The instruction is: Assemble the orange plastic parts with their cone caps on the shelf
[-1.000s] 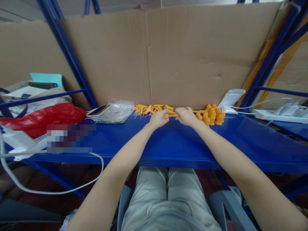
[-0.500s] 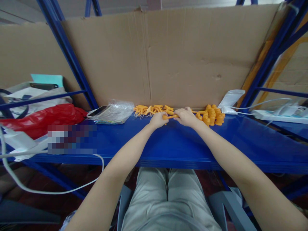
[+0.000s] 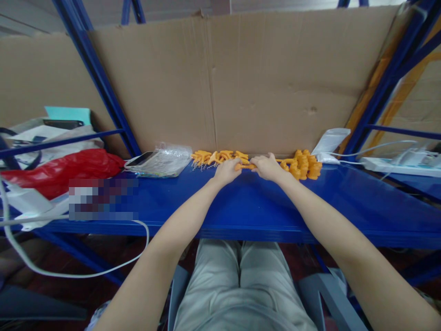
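Observation:
Between my two hands runs a thin orange plastic piece [image 3: 247, 166], held level just above the blue tabletop. My left hand [image 3: 228, 171] is closed on its left end, and my right hand [image 3: 266, 166] grips the other end. Fingers cover both ends, so its full shape is hidden. Behind my left hand lies a pile of small branching orange pieces [image 3: 215, 157], with little metal chains [image 3: 203, 166] along its front edge. Just right of my right hand, several chunky orange figures [image 3: 303, 165] stand bunched together.
A clear plastic bag [image 3: 168, 162] and a phone [image 3: 142, 159] lie left of the pile. Further left are a red plastic bag [image 3: 76, 168] and a white cable [image 3: 86, 276]. A cardboard sheet [image 3: 262, 82] walls off the back. White power strip [image 3: 403, 166] lies at right.
My hands have shifted very slightly, and the orange piece between them now sits more level. Less of its left end shows past my left fingers. Everything around them is unchanged.

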A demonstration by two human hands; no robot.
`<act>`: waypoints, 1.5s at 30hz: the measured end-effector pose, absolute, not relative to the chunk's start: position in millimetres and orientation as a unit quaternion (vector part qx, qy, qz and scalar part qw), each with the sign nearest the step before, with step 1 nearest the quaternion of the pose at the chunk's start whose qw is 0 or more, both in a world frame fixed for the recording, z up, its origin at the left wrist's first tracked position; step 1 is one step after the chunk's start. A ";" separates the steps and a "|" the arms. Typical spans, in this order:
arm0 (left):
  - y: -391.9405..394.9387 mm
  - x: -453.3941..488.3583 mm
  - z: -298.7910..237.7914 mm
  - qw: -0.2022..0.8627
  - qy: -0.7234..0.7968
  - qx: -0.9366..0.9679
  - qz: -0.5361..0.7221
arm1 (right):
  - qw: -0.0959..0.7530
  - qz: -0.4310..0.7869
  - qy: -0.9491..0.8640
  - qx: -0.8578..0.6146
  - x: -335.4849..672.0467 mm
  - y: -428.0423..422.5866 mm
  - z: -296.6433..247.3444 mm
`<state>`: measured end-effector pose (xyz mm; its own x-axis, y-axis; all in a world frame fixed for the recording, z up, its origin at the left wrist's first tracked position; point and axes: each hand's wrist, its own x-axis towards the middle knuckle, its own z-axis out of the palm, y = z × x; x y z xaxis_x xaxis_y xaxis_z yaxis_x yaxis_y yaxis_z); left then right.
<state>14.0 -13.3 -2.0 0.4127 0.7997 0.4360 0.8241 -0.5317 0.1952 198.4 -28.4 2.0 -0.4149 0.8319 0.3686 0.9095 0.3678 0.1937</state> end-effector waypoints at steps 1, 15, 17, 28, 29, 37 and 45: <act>-12.6 14.3 -2.1 0.016 -0.484 -0.838 -0.251 | 0.103 -0.192 -0.819 -0.531 197.9 -29.1 3.0; -6.9 15.5 -3.2 -0.342 -0.515 -0.730 -0.291 | 0.099 -0.280 -0.812 -0.503 191.3 -32.7 6.3; -7.9 14.8 -0.7 -0.373 -0.521 -0.715 -0.282 | 0.104 -0.284 -0.808 -0.506 190.4 -32.8 6.4; -13.0 14.7 11.0 -0.485 -0.569 -0.632 -0.201 | 0.120 -0.310 -0.809 -0.485 191.6 -27.9 1.5; -13.6 14.2 12.2 -0.500 -0.569 -0.624 -0.190 | 0.120 -0.308 -0.810 -0.484 191.4 -27.9 1.5; -11.0 6.5 16.8 -0.604 -0.523 -0.585 -0.139 | 0.137 -0.310 -0.820 -0.461 192.5 -26.9 2.6; -7.8 0.8 17.1 -0.642 -0.484 -0.578 -0.135 | 0.145 -0.315 -0.822 -0.451 194.3 -23.2 1.8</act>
<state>0.8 -7.8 17.1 0.4940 0.7342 -0.4657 0.3863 0.2945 0.8741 194.3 -23.2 1.8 -0.5507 0.6509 0.5225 0.8334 0.3943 0.3872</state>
